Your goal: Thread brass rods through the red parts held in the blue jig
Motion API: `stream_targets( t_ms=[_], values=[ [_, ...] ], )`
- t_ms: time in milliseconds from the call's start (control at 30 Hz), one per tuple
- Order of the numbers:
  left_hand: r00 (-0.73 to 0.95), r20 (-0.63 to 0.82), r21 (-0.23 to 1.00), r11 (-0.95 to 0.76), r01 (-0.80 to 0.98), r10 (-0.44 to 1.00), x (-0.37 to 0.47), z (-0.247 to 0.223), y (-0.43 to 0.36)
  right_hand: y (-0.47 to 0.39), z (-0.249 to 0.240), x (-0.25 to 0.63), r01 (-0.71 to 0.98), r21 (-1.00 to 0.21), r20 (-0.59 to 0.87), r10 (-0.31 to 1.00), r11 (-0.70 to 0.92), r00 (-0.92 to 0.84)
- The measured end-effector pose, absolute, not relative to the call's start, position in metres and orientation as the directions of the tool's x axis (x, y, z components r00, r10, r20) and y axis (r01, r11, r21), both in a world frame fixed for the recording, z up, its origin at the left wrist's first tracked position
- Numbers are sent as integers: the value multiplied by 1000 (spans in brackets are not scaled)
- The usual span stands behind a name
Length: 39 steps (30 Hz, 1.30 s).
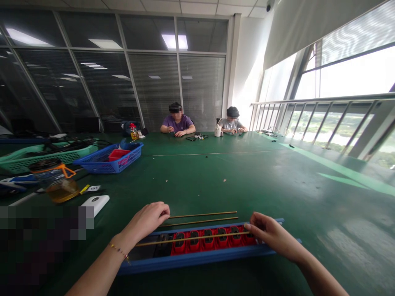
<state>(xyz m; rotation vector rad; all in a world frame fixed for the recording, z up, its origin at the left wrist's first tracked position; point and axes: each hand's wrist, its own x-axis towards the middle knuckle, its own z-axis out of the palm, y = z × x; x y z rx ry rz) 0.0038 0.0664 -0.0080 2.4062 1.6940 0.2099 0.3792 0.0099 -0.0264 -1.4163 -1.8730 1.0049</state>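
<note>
A blue tray [197,258] lies near the table's front edge, with a row of several red blocks [194,243] with black parts in it. One thin brass-coloured rod [212,236] lies lengthwise over the blocks. My right hand [267,230] pinches its right end over the tray's right part. Two more thin rods [203,214] lie on the table just beyond the tray. At their left ends is my left hand [151,218], its fingers curled together; whether it grips a rod is hidden.
On the left are a green basket [70,157] with cables, a blue basket [106,166] with a red box, a jar [60,191] and a white device [98,204]. Two people [179,123] sit across the green table [197,176]. A white bottle [217,131] stands there.
</note>
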Motion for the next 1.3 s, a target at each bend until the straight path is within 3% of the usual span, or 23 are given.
stream_targets(
  t_ms=[133,233,533,667,867,1133,1300],
  values=[
    [376,11,308,-361,880,927,13,20,50,10,-27,381,545,-817,32,959,186,-280],
    [471,-70,354,-419,836,880,22,38,33,11,-28,381,542,-818,37,958,192,-283],
    [557,-119,352,-490,797,822,33,43,14,11,-29,381,498,-851,24,960,167,-280],
    [554,-55,343,-505,792,831,33,47,15,10,-24,380,385,-916,4,960,116,-280],
    [454,139,284,-475,833,880,21,44,34,9,-16,377,238,-967,65,992,88,-104],
    [442,15,287,-428,857,897,6,2,66,17,-19,379,331,-931,156,987,156,-27],
    [438,-37,267,-413,871,898,4,-15,75,32,-5,376,608,-732,240,951,308,-193]
  ],
)
